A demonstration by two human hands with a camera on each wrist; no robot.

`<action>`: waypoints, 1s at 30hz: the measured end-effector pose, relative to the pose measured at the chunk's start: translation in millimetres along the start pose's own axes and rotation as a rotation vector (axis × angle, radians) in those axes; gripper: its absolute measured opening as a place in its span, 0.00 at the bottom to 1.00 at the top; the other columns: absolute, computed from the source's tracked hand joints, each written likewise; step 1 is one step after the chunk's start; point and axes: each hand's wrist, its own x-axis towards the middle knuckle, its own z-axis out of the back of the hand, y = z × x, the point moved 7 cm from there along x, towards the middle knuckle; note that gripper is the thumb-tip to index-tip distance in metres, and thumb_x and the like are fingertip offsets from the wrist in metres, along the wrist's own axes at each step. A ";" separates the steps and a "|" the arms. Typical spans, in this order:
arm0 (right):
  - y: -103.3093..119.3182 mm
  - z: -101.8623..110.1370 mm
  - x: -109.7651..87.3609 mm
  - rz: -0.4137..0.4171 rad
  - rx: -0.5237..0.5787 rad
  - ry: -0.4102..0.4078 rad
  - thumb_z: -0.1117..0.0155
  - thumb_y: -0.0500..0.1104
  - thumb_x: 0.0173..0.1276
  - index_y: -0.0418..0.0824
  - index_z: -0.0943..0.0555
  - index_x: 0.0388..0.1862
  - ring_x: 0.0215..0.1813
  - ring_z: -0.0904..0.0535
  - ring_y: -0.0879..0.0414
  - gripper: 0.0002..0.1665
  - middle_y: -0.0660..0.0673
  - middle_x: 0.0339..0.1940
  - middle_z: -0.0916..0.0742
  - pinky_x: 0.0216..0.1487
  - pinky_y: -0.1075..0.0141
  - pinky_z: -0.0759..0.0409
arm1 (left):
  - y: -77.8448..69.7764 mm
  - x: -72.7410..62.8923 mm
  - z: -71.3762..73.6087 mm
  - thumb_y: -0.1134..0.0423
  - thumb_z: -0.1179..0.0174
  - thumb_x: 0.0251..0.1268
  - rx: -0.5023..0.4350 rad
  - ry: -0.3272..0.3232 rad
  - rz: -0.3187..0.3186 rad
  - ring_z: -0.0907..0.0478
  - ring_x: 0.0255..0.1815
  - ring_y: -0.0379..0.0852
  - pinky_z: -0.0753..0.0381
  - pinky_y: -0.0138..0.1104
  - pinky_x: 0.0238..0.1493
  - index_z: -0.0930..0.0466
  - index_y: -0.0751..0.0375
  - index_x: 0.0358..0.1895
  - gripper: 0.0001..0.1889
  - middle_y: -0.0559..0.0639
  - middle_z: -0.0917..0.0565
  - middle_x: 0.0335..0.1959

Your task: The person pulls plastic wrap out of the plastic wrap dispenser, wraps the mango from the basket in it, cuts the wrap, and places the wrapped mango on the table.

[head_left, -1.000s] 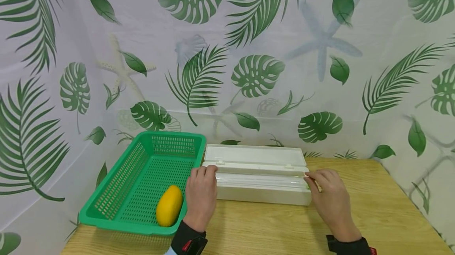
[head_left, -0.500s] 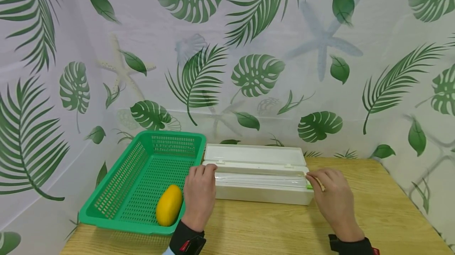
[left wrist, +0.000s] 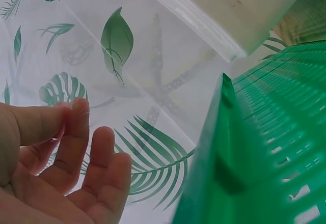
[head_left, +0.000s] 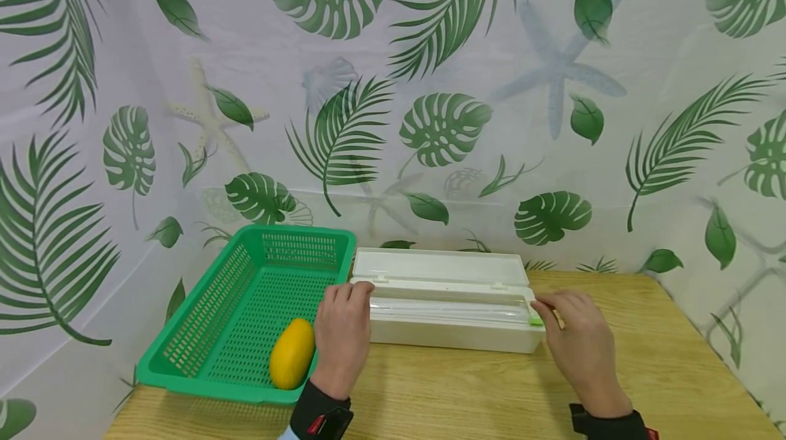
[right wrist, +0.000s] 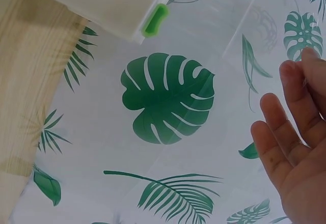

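Note:
A long white cling film dispenser box [head_left: 454, 336] lies on the table with its lid [head_left: 439, 268] tipped back. Inside it, clear film [head_left: 448, 309] shows as a glossy strip, and a green slider [right wrist: 155, 20] sits at the right end. My left hand [head_left: 344, 331] is by the box's left end; in the left wrist view, thumb and forefinger pinch the film's edge, which is barely visible. At the other end my right hand [head_left: 580, 341] pinches the film likewise between thumb and forefinger. Both hands are raised clear of the box.
Left of the box stands a green perforated basket [head_left: 184, 385], close beside my left hand. A yellow mango [head_left: 292, 354] lies in its near right corner. The wooden table [head_left: 467, 399] meets a leaf-printed sheet [head_left: 454, 208] at the back.
My left hand has shifted slightly left and my right hand slightly right. The green slider at the box's right end shows more plainly. Box, basket and mango are unmoved.

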 end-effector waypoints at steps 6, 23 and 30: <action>-1.4 3.8 0.7 -0.005 0.003 -0.025 0.23 0.30 0.51 0.33 0.13 0.35 0.41 0.17 0.44 0.11 0.40 0.31 0.11 0.43 0.58 0.25 | 0.0 1.0 3.2 0.69 0.31 0.59 -0.010 -0.007 -0.002 0.22 0.38 0.52 0.20 0.40 0.36 0.17 0.59 0.38 0.06 0.53 0.15 0.34; -0.5 13.5 1.9 -0.009 0.030 -0.074 0.22 0.30 0.50 0.33 0.13 0.33 0.39 0.18 0.45 0.11 0.40 0.30 0.11 0.41 0.67 0.30 | -2.0 3.7 9.8 0.71 0.30 0.57 -0.054 -0.030 -0.015 0.23 0.38 0.52 0.20 0.41 0.35 0.16 0.60 0.38 0.08 0.53 0.15 0.33; 0.4 16.2 2.7 -0.004 0.035 -0.083 0.21 0.30 0.50 0.32 0.13 0.33 0.40 0.18 0.44 0.10 0.40 0.30 0.11 0.42 0.67 0.30 | -2.8 3.6 11.1 0.71 0.30 0.56 -0.059 -0.043 -0.018 0.23 0.38 0.52 0.20 0.40 0.35 0.16 0.60 0.38 0.08 0.53 0.15 0.34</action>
